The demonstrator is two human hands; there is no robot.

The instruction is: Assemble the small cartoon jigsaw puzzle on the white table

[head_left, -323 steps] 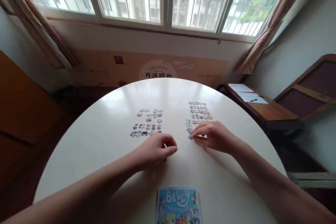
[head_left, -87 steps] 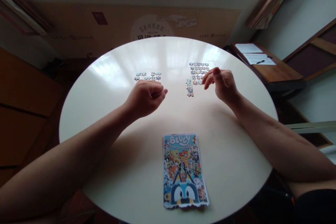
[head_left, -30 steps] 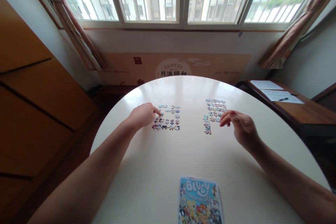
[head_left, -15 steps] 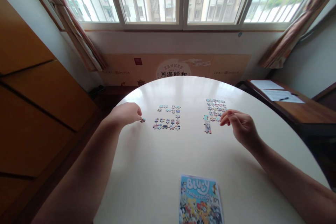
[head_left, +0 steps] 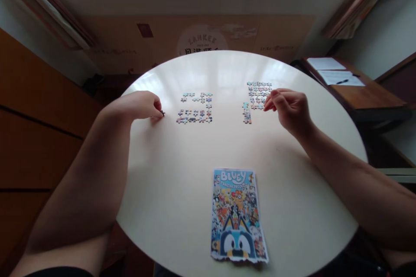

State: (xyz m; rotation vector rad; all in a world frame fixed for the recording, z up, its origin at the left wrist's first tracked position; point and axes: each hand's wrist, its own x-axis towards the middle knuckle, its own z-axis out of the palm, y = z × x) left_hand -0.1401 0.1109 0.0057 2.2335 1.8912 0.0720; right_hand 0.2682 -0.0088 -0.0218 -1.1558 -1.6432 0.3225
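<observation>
Singling out 1 puzzle piece (head_left: 163, 113) appears the step in hand: the left hand (head_left: 145, 104) pinches it beside the left group of pieces (head_left: 193, 120); the right hand (head_left: 291, 109) curls near the right group (head_left: 259, 94), contents indeterminable. The next move likely calls for fingertip precision.
</observation>
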